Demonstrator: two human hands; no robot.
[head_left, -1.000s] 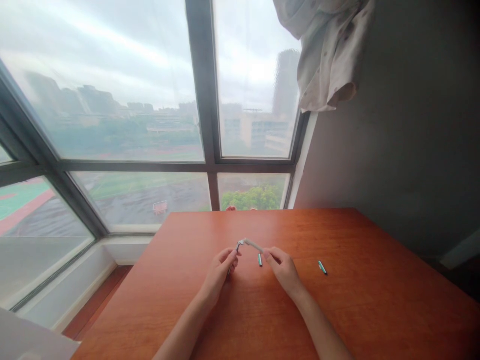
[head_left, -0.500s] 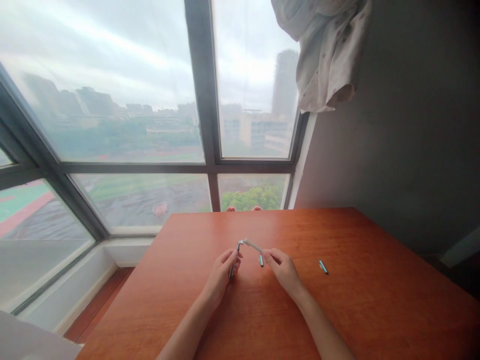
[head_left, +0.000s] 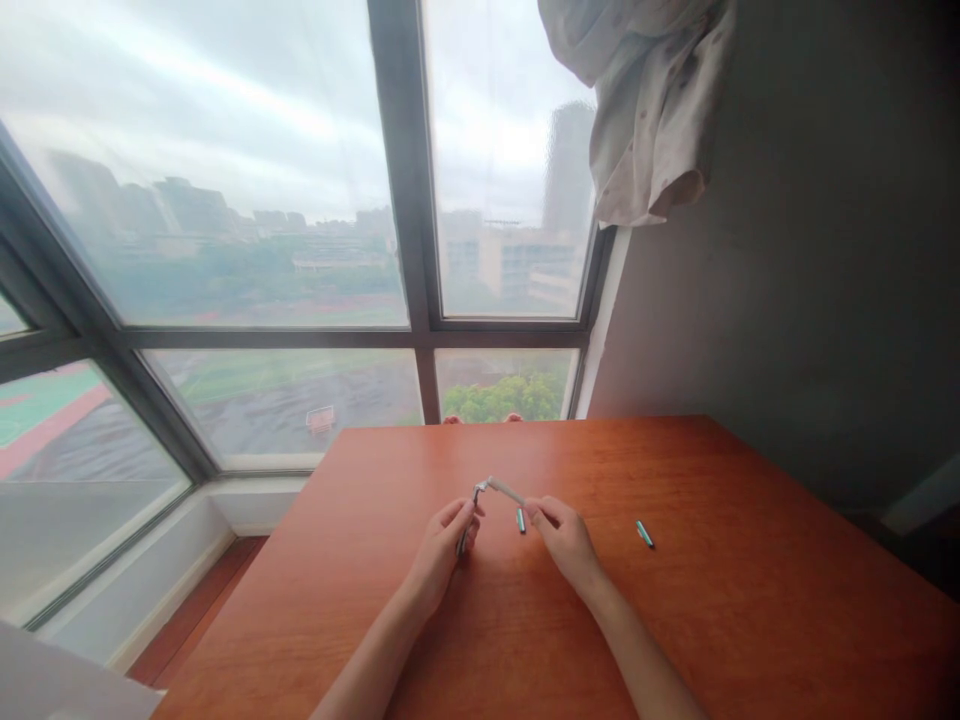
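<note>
My left hand (head_left: 444,548) is closed around a dark razor handle (head_left: 462,541) with a silvery neck at its upper end, held upright just over the table. Between the fingertips of my right hand (head_left: 561,535) is a thin pale stick (head_left: 507,491), slanting up to the left. Its thicker tip meets or nearly touches the razor's neck; I cannot tell which. A small green-and-black razor cartridge (head_left: 521,520) lies beside my right fingertips. Farther right lies a second razor cartridge (head_left: 645,534) of the same look.
The reddish-brown wooden table (head_left: 360,470) reaches forward to the large windows (head_left: 262,250). A pale curtain (head_left: 652,130) hangs at the upper right, before a grey wall (head_left: 787,280). Small skin-coloured shapes show at the table's far edge, too small to make out.
Almost nothing differs. Both hands keep their hold, and the stick's tip stays at the razor's neck. The whole view has shifted very slightly.
</note>
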